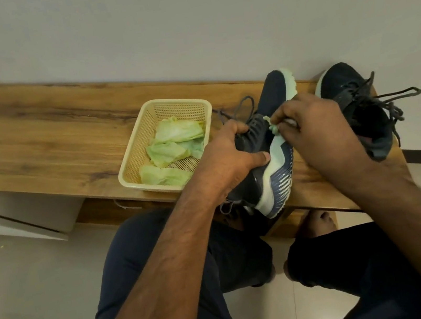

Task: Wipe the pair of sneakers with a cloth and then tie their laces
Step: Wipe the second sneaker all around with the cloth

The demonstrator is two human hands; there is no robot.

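On wooden table point(34, 132), near right end: left hand point(227, 156) grips dark sneaker point(273, 127), tipped on its side, pale sole facing right, thumb pressed against sole edge, fingers curled over laced top. Right hand point(314, 126) bent at wrist, grip pinched on small green cloth point(272, 127), wad touching sole rim. Second sneaker point(358, 108) upright just right, laces loose. Beige basket point(148, 119) to left holds more green cloths point(174, 148).
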